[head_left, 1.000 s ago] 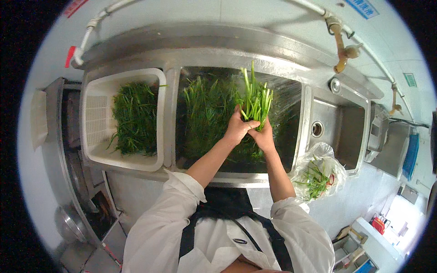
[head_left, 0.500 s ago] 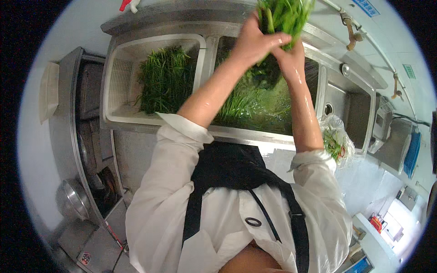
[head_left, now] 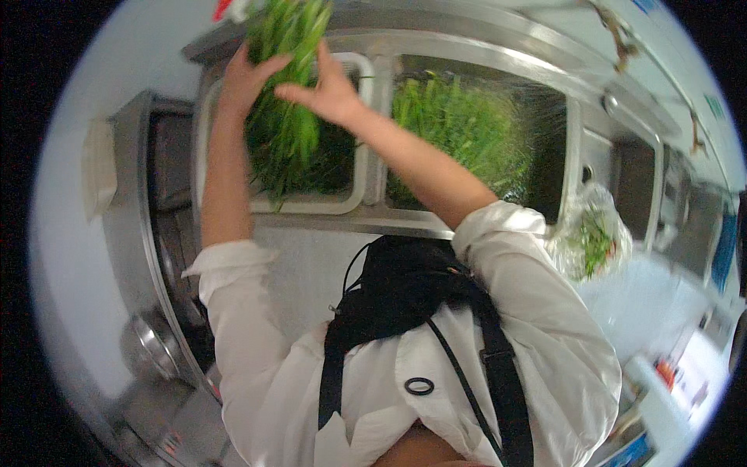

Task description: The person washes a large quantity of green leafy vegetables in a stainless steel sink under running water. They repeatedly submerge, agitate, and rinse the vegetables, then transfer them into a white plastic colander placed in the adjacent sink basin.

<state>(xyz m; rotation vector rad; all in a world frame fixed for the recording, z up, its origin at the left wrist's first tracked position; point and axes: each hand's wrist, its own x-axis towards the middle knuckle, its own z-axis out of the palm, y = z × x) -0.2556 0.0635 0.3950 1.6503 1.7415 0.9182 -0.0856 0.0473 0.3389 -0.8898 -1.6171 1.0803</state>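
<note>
1. The left hand [head_left: 243,84] and right hand [head_left: 331,92] clasp 1 bundle of greens [head_left: 289,35] between them, above the white basket [head_left: 362,167].
2. The step seems to be loading it; more greens [head_left: 455,117] lie in the middle basin [head_left: 548,132].
3. Next calls for lowering, then loosening 2 hands.

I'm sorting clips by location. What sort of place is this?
Probably the washing area of a commercial kitchen: there is a long metal sink with side-by-side basins, leafy greens lying in the middle one, and a large white basket at the left.
</note>
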